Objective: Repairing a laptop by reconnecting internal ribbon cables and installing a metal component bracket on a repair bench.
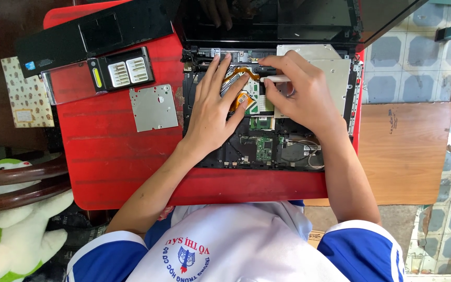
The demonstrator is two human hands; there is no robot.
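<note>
An opened laptop (267, 141) lies on a red table (116, 151), its top cover off and circuit boards and wires exposed. My left hand (215, 112) rests flat on the laptop's insides, fingers spread over an orange flex cable (242, 71) and a green board. My right hand (301, 91) grips a thin white tool (276, 79), its tip pointing left at the orange cable near the hinge. The dark screen (267, 21) stands open at the far side.
A grey metal plate (153, 107) lies on the table left of the laptop. Behind it sit a screwdriver bit case (121, 70) and the removed black palm rest (90, 34). A wooden board (403, 151) is at right, a plush toy (11, 235) at lower left.
</note>
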